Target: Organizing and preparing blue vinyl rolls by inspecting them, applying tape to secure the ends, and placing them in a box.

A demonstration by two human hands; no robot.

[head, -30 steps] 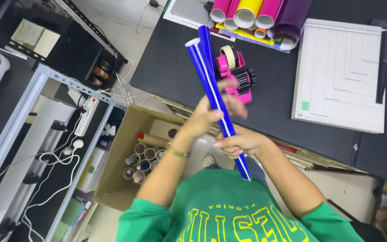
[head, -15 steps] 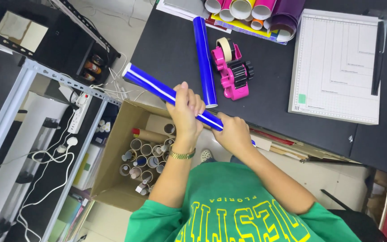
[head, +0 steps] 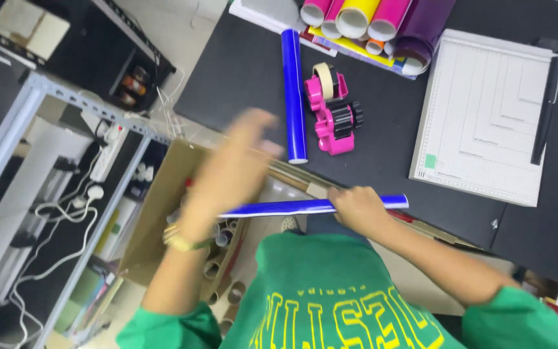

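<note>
A dark desk [head: 240, 71] fills the upper part of the view. On it lie a second blue roll [head: 293, 97], a pink tape dispenser [head: 332, 110], a pile of coloured rolls [head: 369, 22] in pink, yellow and purple, and a white paper cutter [head: 485, 116] with a grid. Beside the desk, on the left, stands an open cardboard box [head: 156, 226] with cardboard tubes inside, and further left a grey metal shelf [head: 27, 110] with white cables and a power strip.

The right hand [head: 356, 208] is closed around a thin blue roll [head: 285, 208], its fingers wrapped tightly near the right end. The left hand [head: 237, 161] is blurred; it is above the left part of this roll, and I cannot tell if its fingers are open or closed, or if they touch it.

The thin blue roll lies almost level in front of the person's green shirt, over the edge of the box, below the desk edge. It is glossy and narrow.
</note>
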